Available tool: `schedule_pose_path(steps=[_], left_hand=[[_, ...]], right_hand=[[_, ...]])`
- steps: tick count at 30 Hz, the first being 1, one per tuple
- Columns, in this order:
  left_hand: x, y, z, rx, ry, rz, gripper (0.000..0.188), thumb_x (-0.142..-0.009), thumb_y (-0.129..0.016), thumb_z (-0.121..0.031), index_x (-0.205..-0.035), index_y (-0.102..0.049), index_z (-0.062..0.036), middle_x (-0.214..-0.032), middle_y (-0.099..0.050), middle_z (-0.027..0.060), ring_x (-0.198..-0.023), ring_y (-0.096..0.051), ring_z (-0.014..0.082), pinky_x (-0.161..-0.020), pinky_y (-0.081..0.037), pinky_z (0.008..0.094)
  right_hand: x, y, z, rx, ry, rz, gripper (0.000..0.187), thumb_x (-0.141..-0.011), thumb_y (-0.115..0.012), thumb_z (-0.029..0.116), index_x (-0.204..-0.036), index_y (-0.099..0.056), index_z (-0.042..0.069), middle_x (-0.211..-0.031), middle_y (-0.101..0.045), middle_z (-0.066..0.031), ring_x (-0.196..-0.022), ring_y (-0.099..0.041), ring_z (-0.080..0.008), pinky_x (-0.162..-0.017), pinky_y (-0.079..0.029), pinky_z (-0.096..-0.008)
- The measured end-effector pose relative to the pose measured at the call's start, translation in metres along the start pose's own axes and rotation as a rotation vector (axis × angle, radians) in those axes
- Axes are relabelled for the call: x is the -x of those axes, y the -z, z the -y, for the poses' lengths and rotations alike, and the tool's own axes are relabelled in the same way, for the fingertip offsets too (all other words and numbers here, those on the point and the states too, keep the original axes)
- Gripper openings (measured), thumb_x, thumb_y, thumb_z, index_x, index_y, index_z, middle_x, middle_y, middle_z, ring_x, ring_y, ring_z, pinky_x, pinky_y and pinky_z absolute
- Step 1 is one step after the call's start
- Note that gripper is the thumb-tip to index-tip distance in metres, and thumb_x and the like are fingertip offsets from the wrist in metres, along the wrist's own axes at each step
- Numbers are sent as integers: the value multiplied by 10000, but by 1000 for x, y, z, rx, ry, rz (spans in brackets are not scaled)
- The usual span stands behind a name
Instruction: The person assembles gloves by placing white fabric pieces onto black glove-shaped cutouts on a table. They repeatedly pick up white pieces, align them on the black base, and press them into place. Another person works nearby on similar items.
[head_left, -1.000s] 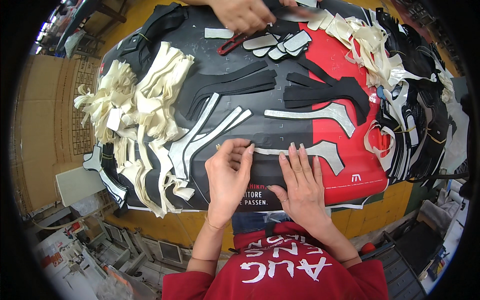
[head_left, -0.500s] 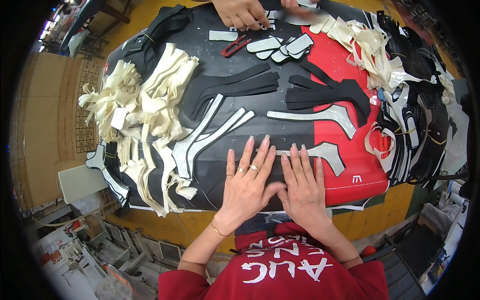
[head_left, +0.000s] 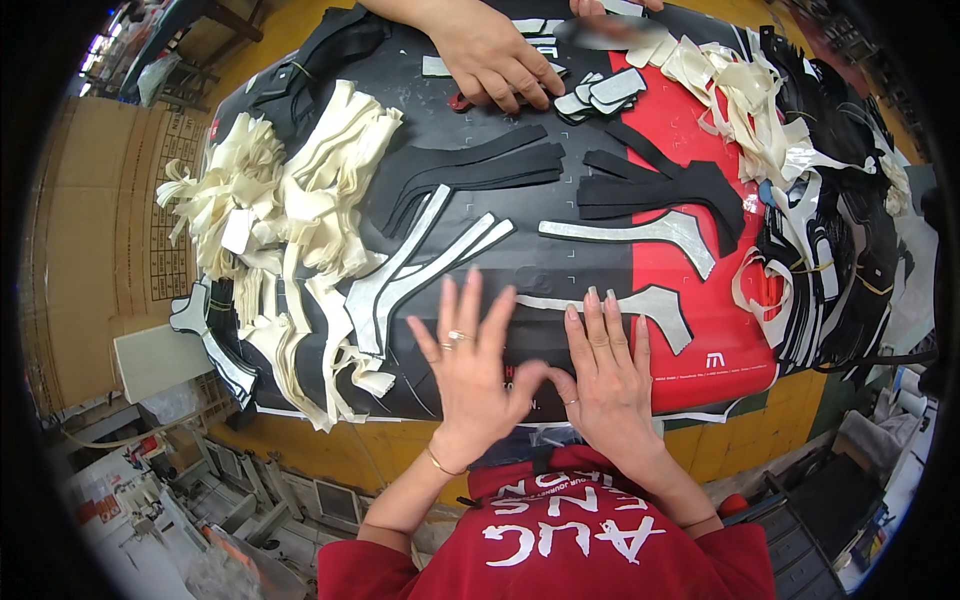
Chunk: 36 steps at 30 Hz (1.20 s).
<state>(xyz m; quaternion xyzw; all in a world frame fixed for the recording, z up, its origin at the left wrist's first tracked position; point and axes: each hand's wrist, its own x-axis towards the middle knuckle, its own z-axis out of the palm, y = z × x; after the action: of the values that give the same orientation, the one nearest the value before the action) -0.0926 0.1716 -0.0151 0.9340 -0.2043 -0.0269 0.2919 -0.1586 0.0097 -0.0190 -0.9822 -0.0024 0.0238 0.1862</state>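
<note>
Pressing flat, fingers spread, left hand (head_left: 470, 370) and right hand (head_left: 605, 375) gripping nothing, onto silver-grey cut piece (head_left: 625, 305) at lower centre; other shapes waiting above.

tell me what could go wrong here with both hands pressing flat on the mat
The right hand rests on the tail of a silver strip; sliding the palm could drag or crease it. The left hand lies close to the forked silver piece, so a sweep might knock it into the cream strips beside it. Another person's hand works at the far edge of the mat, so reaching there may cause a bump.
</note>
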Motion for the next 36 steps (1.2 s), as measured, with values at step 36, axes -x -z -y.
schedule_pose_path(steps=[36], left_hand=[[-35,-9,-7,-219,154,-167,160,-880,-746,-201,-995,-672,-116,-1343,-528,141,-1454,-331,395,-1190,5,636]], right_hand=[[-2,6,0,-22,-2,-13,618,-948,-642,380,-1430,-518,13,-1539,-436,-209,-1463,-374,-354,-1181,-165,-637]])
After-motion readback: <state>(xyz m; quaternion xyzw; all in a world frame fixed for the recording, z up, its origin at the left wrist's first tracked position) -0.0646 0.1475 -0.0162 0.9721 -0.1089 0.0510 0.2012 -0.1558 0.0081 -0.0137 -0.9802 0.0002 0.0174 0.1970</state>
